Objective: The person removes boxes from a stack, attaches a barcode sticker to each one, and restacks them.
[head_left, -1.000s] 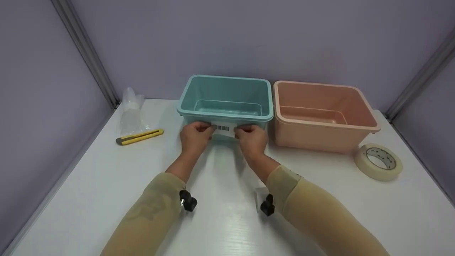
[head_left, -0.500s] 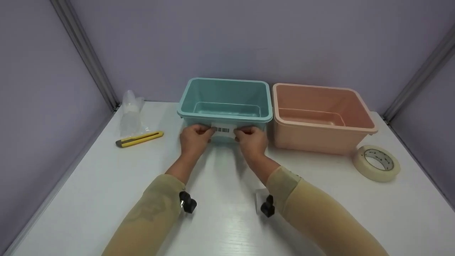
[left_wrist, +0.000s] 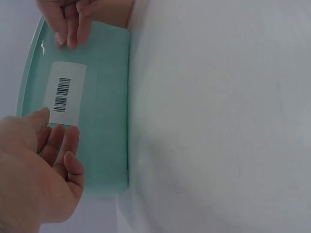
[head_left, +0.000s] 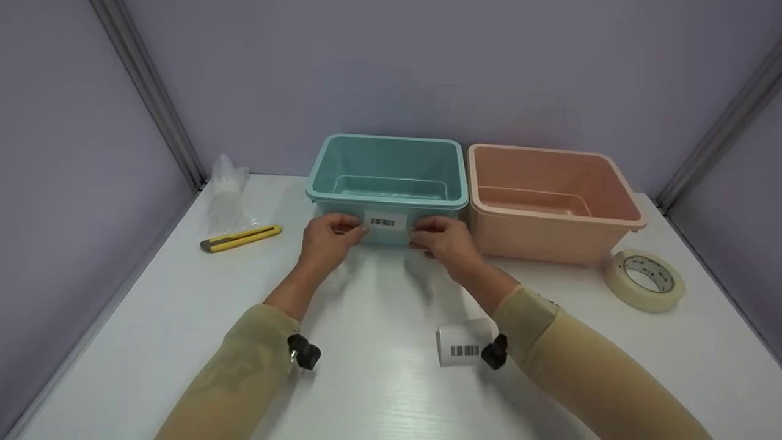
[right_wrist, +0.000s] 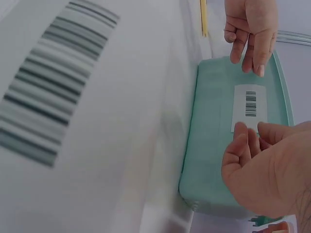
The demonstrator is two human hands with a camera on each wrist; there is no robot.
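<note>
Lilac walls close in a white tabletop [head_left: 379,391] that carries a teal bin [head_left: 388,160] beside a pink bin [head_left: 553,183]. A barcode label [head_left: 385,220] lies flat on the teal bin's near wall, just under the rim. The left hand [head_left: 327,238] sits at the label's left edge, fingers relaxed and holding nothing; in the left wrist view its fingertips [left_wrist: 44,114] touch the label's end. The right hand [head_left: 445,237] is likewise loose, its fingertips at the right edge. A second label [head_left: 463,343] lies by the right sleeve. If an edge is poorly pressed, it could lift or trap a wrinkle. A knife [head_left: 240,238] and tape roll [head_left: 644,279] lie well apart.
</note>
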